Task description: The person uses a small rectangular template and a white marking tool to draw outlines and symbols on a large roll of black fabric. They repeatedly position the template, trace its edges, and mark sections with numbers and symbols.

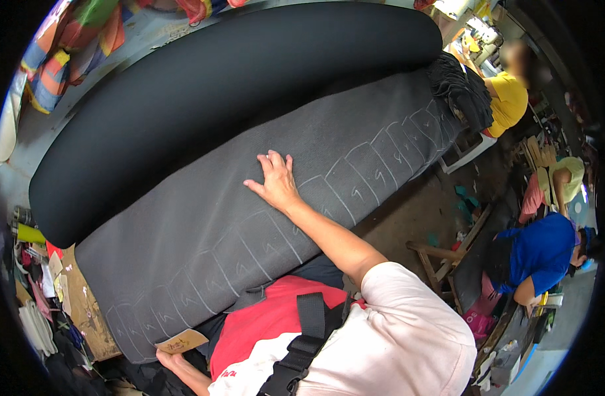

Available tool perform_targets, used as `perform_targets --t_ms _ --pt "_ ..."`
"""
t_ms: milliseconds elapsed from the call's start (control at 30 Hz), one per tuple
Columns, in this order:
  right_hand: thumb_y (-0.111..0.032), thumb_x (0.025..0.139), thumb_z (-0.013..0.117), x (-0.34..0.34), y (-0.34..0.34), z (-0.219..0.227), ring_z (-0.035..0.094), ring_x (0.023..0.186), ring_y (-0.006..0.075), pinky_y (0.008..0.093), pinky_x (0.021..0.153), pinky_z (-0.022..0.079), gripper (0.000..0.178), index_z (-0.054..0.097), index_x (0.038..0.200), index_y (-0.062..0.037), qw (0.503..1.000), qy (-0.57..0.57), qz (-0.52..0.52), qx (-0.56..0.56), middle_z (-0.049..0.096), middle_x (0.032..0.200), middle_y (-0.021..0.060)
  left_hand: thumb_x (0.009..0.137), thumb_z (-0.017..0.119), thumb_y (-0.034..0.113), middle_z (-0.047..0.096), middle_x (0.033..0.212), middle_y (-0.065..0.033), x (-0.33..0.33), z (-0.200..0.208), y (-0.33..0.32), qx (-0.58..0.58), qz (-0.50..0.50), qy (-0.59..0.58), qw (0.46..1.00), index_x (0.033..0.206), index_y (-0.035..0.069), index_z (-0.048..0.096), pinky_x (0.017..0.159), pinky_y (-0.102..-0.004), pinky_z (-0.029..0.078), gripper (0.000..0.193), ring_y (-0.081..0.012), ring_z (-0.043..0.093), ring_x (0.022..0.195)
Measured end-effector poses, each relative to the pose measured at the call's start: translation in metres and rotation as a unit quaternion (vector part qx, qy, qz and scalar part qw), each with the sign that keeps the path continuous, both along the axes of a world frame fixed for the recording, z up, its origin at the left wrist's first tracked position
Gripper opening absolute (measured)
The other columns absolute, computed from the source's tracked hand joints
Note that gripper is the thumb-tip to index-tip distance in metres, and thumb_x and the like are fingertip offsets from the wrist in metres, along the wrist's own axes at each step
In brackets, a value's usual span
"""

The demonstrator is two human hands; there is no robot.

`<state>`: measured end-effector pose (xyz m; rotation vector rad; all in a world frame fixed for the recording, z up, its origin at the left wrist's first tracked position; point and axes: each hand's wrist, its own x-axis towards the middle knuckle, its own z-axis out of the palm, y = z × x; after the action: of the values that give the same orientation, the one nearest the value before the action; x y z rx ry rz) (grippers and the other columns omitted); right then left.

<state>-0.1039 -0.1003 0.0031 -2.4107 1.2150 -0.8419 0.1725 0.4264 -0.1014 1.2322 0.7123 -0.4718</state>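
A wide sheet of dark grey fabric (203, 191) lies over the table in front of me. Along its near edge runs a row of chalk-drawn shapes (253, 254), several with a mark inside. My right hand (276, 181) rests palm down on the unmarked middle of the fabric, fingers spread. A small pale spot shows at its fingertips; I cannot make out what it is. Down at the near left corner, my left hand (172, 361) grips a tan card template (182, 341) with handwriting on it, held beside the fabric's edge.
A thick black fabric roll (249, 72) lies along the table's far side. Dark gathered cloth (462, 89) hangs at the right end, near a person in yellow (510, 102). Other people (543, 254) work at the right by a wooden frame (451, 254). Scraps (41, 323) crowd the left.
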Motion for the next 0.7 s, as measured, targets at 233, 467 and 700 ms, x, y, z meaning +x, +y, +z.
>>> perform_targets --t_ms 233,467,700 --pt "-0.036 0.067 0.079 -0.026 -0.008 0.01 0.05 0.108 0.0338 0.0473 0.095 0.039 0.071 0.051 0.118 0.0049 0.989 -0.138 -0.025 0.041 0.047 0.113 0.0203 0.086 0.049 0.023 0.057 0.12 -0.0141 -0.013 0.04 0.05 0.386 -0.025 -0.127 0.913 0.12 -0.002 0.054 0.091 -0.0397 0.044 0.042 -0.0302 0.056 0.105" --pt "-0.042 0.066 0.079 -0.049 -0.157 0.08 0.051 0.096 0.0345 0.0417 0.087 0.043 0.074 0.053 0.112 0.0096 0.867 -0.371 -0.323 -0.079 0.051 0.098 0.021 0.09 0.055 0.015 0.058 0.11 -0.0132 0.027 0.135 -0.084 0.251 -0.193 -0.397 0.862 0.117 -0.001 0.055 0.089 -0.0325 0.043 0.031 -0.0212 0.055 0.1" --pt "-0.05 0.055 0.083 -0.005 -0.243 0.134 0.056 0.096 0.0374 0.0423 0.086 0.046 0.079 0.06 0.102 0.0089 0.862 -0.292 -0.398 -0.113 0.056 0.102 0.0259 0.065 0.08 0.027 0.045 0.134 -0.0207 0.001 0.129 -0.186 0.545 -0.386 -0.44 0.6 0.121 0.007 0.057 0.099 -0.0417 0.039 0.064 -0.0364 0.048 0.118"
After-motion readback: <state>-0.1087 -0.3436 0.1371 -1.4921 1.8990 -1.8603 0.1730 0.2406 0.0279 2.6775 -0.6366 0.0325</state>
